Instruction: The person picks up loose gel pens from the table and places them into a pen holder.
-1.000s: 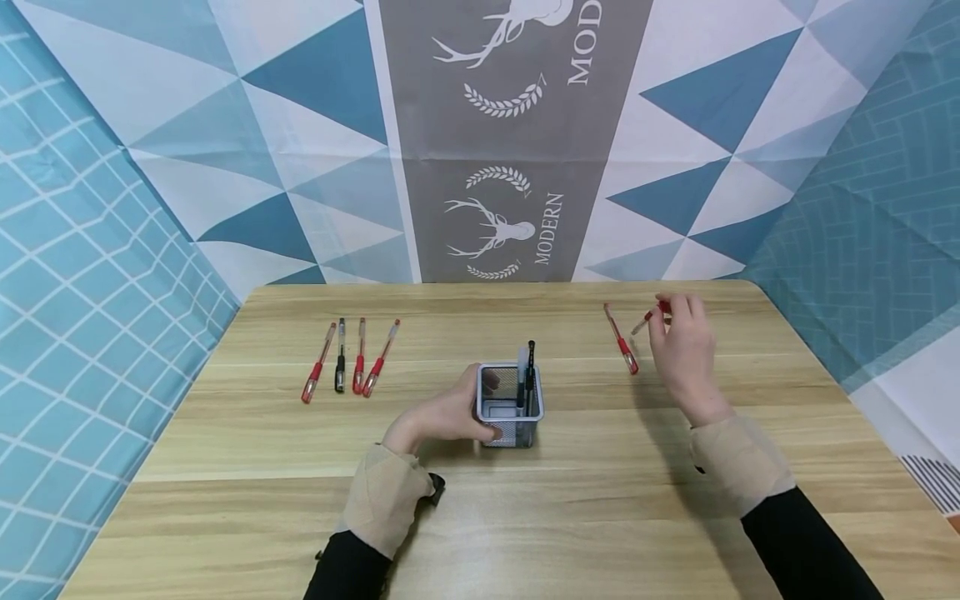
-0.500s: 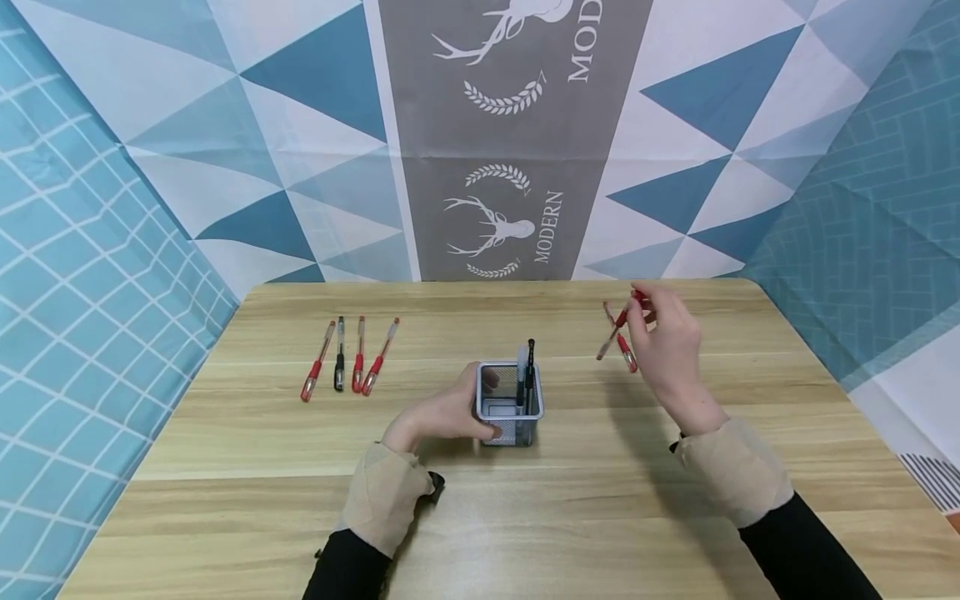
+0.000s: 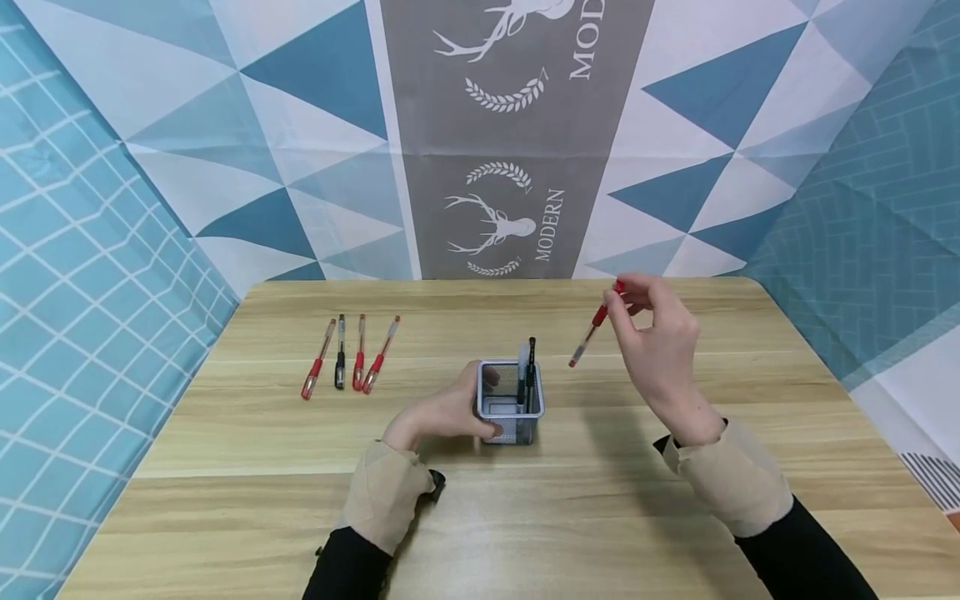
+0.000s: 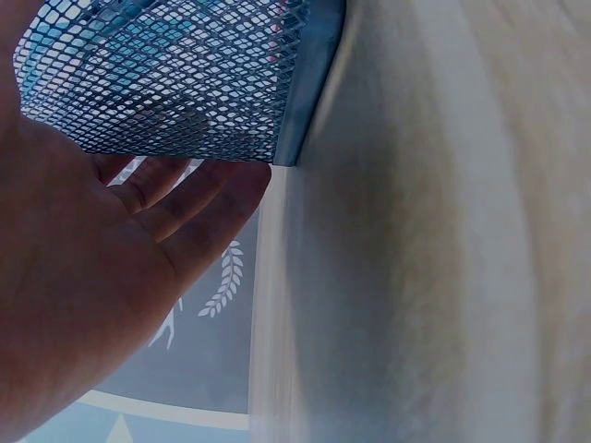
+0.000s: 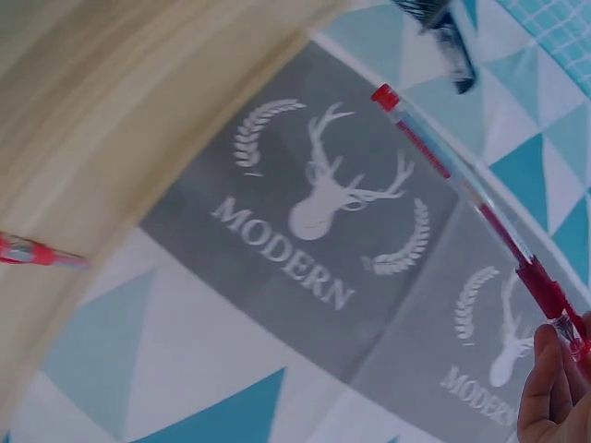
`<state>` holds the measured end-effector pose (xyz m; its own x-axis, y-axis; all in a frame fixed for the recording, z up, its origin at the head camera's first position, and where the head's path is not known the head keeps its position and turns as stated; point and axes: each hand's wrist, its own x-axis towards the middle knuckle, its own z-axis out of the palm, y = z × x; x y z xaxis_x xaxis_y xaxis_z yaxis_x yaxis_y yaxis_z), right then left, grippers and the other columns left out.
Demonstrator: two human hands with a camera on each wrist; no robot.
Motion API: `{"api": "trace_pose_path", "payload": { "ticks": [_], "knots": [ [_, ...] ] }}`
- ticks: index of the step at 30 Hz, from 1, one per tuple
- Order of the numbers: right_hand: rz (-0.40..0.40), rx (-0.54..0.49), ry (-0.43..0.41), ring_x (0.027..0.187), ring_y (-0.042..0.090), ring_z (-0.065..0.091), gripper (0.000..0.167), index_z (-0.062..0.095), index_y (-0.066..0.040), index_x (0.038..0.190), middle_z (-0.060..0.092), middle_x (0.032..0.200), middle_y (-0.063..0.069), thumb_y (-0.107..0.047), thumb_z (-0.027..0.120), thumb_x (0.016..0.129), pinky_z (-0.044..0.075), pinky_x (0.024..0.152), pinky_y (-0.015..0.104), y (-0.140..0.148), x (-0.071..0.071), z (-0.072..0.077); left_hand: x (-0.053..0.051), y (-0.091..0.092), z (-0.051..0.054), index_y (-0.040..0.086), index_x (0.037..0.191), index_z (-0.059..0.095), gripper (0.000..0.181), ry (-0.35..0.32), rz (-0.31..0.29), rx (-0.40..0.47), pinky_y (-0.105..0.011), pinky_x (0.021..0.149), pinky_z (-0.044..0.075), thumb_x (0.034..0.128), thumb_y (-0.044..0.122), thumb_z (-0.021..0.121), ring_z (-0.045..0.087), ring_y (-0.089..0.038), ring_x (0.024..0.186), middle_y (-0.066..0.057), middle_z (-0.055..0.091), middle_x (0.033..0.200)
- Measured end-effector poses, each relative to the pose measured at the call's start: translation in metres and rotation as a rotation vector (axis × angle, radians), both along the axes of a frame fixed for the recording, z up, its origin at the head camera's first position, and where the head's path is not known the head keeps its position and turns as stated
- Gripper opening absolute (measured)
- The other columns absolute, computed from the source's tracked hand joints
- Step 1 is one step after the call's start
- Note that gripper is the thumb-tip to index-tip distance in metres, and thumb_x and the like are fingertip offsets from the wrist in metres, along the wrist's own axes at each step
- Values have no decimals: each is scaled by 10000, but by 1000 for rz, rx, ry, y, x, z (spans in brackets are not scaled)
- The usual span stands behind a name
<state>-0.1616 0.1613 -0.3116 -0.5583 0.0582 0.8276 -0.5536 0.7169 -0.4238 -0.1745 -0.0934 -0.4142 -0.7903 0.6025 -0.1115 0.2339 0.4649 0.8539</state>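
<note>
In the head view my left hand (image 3: pixel 442 414) grips the left side of a grey mesh pen holder (image 3: pixel 513 432), thumb at the front wall. The left wrist view has the fingers against the mesh (image 4: pixel 212 111). Inside the holder stand a black pen (image 3: pixel 531 375) and a pen with a clear end (image 3: pixel 522 367). My right hand (image 3: pixel 660 350) pinches a red gel pen (image 3: pixel 592 329) near its red capped end, above the table, tilted down to the left. Another red pen (image 5: pixel 37 251) lies on the table in the right wrist view; the right hand hides it in the head view.
On the table's left side lie a red pen (image 3: pixel 318 360), a black pen (image 3: pixel 341 354), and two more red pens, one of them the rightmost pen (image 3: pixel 381 357). A patterned cloth backdrop (image 3: pixel 487 150) rises behind the wooden table (image 3: pixel 225 517).
My right hand has carried the red pen leftward from the table's far right, over the other red pen, toward the holder. The left hand and the pen holder have stayed in place.
</note>
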Motion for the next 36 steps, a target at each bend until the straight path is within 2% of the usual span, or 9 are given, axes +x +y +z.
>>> {"api": "trace_pose_path", "payload": {
  "ticks": [4,10,15,26,30,36],
  "knots": [
    [33,-28,23,684,192,588,213,617,9,984,662,842,111,-120,649,818,423,674,164,-7,6,7,0,0,-1,76,1234,286,760,1,-6,11,-351,951,387,626,73,743,482,-251,1046,-111,403,1171],
    [94,-13,68,733,194,600,215,617,18,968,671,845,120,-91,675,792,408,655,202,-15,11,12,0,0,-1,71,1235,282,760,6,-9,12,-341,954,386,628,71,740,491,-250,1048,-106,405,1174],
    [119,15,50,718,189,577,214,642,-7,958,677,880,106,-112,694,779,408,645,240,-25,11,12,0,-1,-2,64,1250,269,774,8,0,3,-344,972,374,634,69,739,483,-246,1065,-110,401,1192],
    [185,91,15,768,194,626,180,665,-44,898,693,849,79,-153,716,763,464,631,317,-46,0,-1,2,-1,0,59,1244,263,760,22,-9,-8,-345,955,383,648,79,733,489,-246,1053,-124,403,1182],
    [213,125,-7,781,183,631,182,668,-52,903,692,840,73,-169,710,771,467,653,298,-51,-2,-7,2,-1,1,62,1250,266,770,19,-6,1,-348,967,371,638,78,734,478,-241,1066,-114,397,1189],
    [249,154,-32,767,191,632,170,674,-67,880,696,811,51,-173,718,754,468,708,348,-59,-4,-20,0,-1,0,52,1264,252,794,41,-28,11,-348,973,372,636,82,737,476,-215,1059,-114,387,1199]
  ]
}}
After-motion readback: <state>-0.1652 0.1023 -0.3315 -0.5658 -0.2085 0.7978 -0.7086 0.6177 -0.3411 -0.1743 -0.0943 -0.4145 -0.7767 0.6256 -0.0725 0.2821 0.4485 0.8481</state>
